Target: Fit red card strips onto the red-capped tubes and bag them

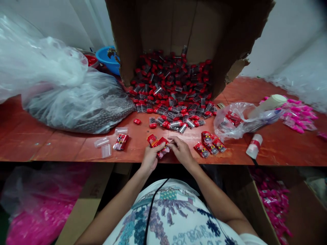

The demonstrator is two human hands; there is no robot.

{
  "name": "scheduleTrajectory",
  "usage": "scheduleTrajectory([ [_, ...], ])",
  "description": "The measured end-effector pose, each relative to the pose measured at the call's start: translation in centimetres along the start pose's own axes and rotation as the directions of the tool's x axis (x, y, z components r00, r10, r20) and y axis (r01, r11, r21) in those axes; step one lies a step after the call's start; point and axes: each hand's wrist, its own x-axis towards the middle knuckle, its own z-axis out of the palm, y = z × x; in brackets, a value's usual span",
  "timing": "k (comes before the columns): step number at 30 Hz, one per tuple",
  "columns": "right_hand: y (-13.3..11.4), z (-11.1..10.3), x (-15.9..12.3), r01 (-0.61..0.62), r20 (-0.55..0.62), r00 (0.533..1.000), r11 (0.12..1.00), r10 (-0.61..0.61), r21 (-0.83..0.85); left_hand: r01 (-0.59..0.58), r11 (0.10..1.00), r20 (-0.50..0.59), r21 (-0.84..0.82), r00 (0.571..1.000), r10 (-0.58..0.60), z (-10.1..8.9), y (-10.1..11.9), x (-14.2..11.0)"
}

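Observation:
My left hand is closed on a few red printed labels, fanned out above the table's front edge. My right hand meets them from the right with thumb and fingers pinched together. What lies in that pinch is too small to make out. To the left, a stack of similar red labels rests beside three clear plastic tubes. Several small containers with red labels and dark contents lie to the right of my right hand. One loose red cap sits farther back.
A torn cardboard box on its side spills a heap of red-capped clear containers. A plastic bag of dark beads stands left, near a blue basin. Rightward are a tape roll and pink packets.

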Motion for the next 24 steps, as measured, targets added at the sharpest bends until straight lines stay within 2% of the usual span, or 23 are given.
scheduleTrajectory([
  [3,0.2,-0.5,1.3,0.044,0.073,0.997,0.997,-0.04,-0.056,-0.014,0.999,-0.046,-0.047,0.999,0.012,-0.1,0.3,0.4],
  [5,0.3,-1.1,2.9,0.009,0.034,0.999,0.975,-0.001,-0.222,0.01,0.995,-0.107,-0.097,0.994,-0.02,-0.2,0.7,0.7],
  [7,0.5,-1.7,4.7,-0.098,-0.069,0.995,0.89,0.075,-0.446,0.05,0.988,-0.155,-0.149,0.985,-0.073,-0.2,1.1,0.9],
  [9,0.5,-2.0,6.3,-0.194,-0.133,0.981,0.757,0.142,-0.624,0.084,0.975,-0.174,-0.206,0.977,-0.121,-0.3,1.6,1.0],
  [12,0.2,-1.6,7.4,-0.197,-0.122,0.979,0.619,0.162,-0.76,0.111,0.95,-0.175,-0.291,0.97,-0.167,-0.2,2.1,1.0],
  [15,-0.2,-0.8,6.6,-0.167,-0.124,0.986,0.58,0.113,-0.797,0.134,0.933,-0.162,-0.333,0.967,-0.197,0.0,2.5,0.9],
  [17,-0.2,-0.5,5.7,-0.164,-0.139,0.986,0.599,0.088,-0.784,0.14,0.925,-0.166,-0.352,0.964,-0.209,0.1,2.7,0.8],
  [19,0.1,-0.6,4.7,-0.153,-0.151,0.987,0.661,0.061,-0.734,0.142,0.919,-0.17,-0.368,0.961,-0.217,0.2,2.8,0.7],
  [21,0.5,-0.9,3.8,-0.12,-0.158,0.987,0.767,0.025,-0.63,0.149,0.919,-0.165,-0.364,0.961,-0.222,0.3,2.8,0.8],
  [24,0.3,-1.4,2.0,-0.041,-0.178,0.984,0.944,-0.019,-0.329,0.142,0.93,-0.165,-0.339,0.964,-0.208,0.4,2.6,1.1],
])
